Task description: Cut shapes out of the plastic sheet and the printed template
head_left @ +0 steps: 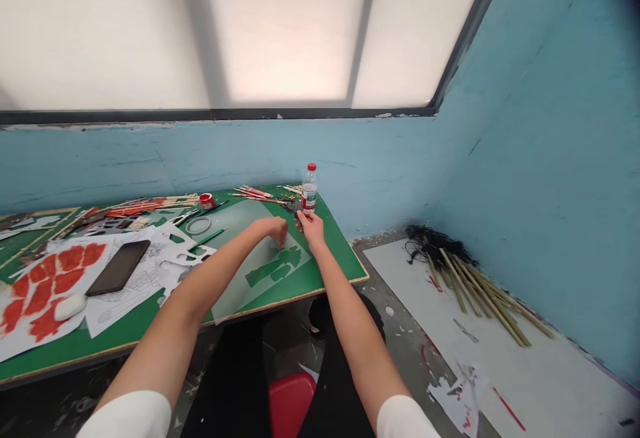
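Note:
My left hand (275,230) is curled with its fingers pressed down on a translucent sheet (240,285) that lies over a green cut-out shape (277,266) on the green table (325,271). What its fingers pinch, if anything, is too small to name. My right hand (311,225) reaches to the far edge of the sheet, its fingers closed around a small dark item near a plastic bottle with a red cap (309,187).
Left on the table lie a dark phone (119,267), white paper cut-outs (145,278), a red cut-out sheet (45,285), a tape ring (199,225), a red jar (207,201) and several sticks. Bamboo sticks (480,291) lie on the floor at right. A red stool (290,401) is below.

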`<state>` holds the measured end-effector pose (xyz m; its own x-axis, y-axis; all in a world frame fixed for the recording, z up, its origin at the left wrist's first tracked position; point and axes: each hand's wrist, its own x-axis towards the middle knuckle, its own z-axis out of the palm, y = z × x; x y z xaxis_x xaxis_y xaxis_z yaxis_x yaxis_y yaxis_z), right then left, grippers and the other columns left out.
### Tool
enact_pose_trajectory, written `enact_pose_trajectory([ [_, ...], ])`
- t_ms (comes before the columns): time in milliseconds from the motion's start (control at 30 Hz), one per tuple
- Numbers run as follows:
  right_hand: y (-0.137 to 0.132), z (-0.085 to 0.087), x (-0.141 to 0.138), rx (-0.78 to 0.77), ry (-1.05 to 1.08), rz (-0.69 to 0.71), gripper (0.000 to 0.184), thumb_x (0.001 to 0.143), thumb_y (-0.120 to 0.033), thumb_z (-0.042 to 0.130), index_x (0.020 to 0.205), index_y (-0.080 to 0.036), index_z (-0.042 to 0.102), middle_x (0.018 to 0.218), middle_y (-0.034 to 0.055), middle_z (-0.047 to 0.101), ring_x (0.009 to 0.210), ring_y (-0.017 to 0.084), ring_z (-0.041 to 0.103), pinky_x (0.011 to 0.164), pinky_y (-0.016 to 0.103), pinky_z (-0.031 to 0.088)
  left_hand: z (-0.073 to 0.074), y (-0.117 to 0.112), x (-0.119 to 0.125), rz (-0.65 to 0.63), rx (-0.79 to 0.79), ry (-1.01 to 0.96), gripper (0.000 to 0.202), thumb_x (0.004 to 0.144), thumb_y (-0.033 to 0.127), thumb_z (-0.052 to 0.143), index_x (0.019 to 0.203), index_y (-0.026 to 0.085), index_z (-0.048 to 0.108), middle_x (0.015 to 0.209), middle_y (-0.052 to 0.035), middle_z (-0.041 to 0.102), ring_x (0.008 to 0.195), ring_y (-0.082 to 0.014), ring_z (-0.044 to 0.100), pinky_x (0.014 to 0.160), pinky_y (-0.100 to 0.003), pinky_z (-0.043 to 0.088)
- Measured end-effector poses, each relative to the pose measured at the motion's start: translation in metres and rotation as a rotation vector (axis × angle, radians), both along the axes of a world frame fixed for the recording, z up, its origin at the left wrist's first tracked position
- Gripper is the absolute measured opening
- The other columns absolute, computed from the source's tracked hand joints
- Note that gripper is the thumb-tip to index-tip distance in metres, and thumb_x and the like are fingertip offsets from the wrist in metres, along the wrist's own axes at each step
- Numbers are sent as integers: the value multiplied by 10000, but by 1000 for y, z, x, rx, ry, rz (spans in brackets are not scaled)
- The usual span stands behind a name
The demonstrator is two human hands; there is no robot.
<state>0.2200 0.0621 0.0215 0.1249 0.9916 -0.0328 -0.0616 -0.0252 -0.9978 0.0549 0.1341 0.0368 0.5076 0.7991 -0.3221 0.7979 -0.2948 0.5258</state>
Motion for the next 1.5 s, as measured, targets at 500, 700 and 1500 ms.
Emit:
enact_pose_trajectory([
  [500, -2, -32, -27, -88, -57, 57, 351, 1032, -386, 682, 1296, -157, 656, 1260, 96, 692, 1062, 216, 710, 903, 413, 639, -64, -57, 11, 555, -18, -1128, 399, 1039, 409, 681, 1355, 170, 629, 1350, -122, 653, 1147, -264, 687, 970, -475, 617],
  [700, 4, -44, -33, -85, -86, 81, 340, 1031, -390, 684, 1274, -153, 662, 1225, 87, 700, 1024, 206, 714, 872, 391, 643, -77, -52, 6, 593, -109, -1392, 392, 1036, 408, 687, 1338, 164, 637, 1338, -121, 658, 1148, -265, 686, 975, -479, 614],
  [1500, -1, -20, 4, -95, -234, 373, 347, 1031, -385, 683, 1290, -156, 660, 1265, 97, 694, 1076, 220, 709, 923, 425, 633, -88, -49, 9, 546, -159, -1473, 368, 1031, 388, 697, 1315, 160, 648, 1317, -116, 667, 1129, -258, 692, 960, -467, 620],
])
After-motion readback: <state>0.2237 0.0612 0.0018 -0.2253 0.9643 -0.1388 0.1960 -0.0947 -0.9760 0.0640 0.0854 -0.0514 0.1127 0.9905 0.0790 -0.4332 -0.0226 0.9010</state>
